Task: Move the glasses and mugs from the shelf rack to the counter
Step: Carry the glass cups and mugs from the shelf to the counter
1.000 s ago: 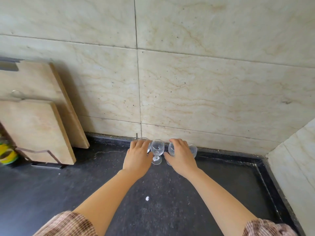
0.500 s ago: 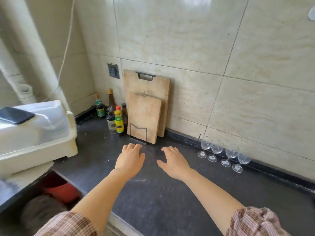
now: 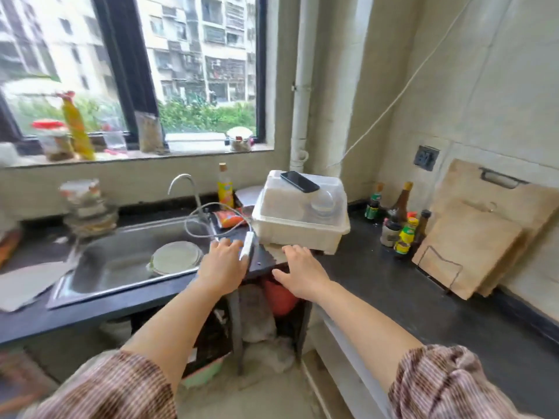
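**Both hands flat and empty in front of the lidded dish rack**

The left hand point(image 3: 222, 267) and right hand point(image 3: 302, 273) reach forward palm down. Their fingers point(image 3: 295, 252) are straight and slightly spread and hold nothing.

Just beyond the right fingertips stands the dish rack point(image 3: 299, 228), a white plastic tub under a cloudy, domed lid point(image 3: 290, 192). It sits upright with the lid on top. Its long axis runs left to right across the fingertips, and its longer wall faces the hands. Pale rounded shapes show through the lid, too blurred to tell what they are. A dark phone point(image 3: 299, 182) lies flat on the lid, slanting from far left to near right.

The rack rests at the corner of the dark surface point(image 3: 393, 285), which runs on to the right of the right fingers.

A white adapter point(image 3: 246, 246) on a grey cable lies between the two sets of fingertips, nearer the left ones. To the left of the left fingers is a steel sink point(image 3: 121, 267) with a pale plate point(image 3: 177, 257) in it.

Well to the right of the right fingers, a cluster of bottles point(image 3: 399, 228) stands against the wall. Beyond them, two wooden cutting boards point(image 3: 475, 246) lean upright.
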Demonstrator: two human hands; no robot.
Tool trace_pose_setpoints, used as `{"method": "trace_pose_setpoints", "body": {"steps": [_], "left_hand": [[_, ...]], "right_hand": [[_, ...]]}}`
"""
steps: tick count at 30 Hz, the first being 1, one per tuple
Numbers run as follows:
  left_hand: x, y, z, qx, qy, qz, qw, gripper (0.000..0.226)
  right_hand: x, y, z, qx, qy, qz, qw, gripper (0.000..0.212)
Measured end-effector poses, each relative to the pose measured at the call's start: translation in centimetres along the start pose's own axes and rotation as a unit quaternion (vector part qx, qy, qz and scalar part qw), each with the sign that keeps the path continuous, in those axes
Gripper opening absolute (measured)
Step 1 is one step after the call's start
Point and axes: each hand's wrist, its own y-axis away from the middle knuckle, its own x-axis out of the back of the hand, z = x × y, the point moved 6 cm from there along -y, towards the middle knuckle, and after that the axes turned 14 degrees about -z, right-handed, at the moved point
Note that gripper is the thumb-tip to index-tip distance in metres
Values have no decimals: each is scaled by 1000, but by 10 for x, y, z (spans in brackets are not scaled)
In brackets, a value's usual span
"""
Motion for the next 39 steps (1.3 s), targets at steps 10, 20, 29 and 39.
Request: {"method": "trace_pose_setpoints", "body": {"steps": [10, 20, 29, 39], "left_hand": [[105, 68, -245, 222, 11, 68, 973, 41], [225, 75, -435, 323, -39, 115, 938, 42], [326, 72, -580, 375, 4, 212, 903, 39], [395, 51, -723, 364, 33, 270, 891, 45]], "right_hand": [[-28, -123, -245, 177, 49, -53, 982, 58], [-32, -245, -472, 306, 38, -40, 950, 60], [-17, -327, -631, 382, 45, -15, 923, 61], [0, -409, -786, 434, 44, 32, 899, 61]]}}
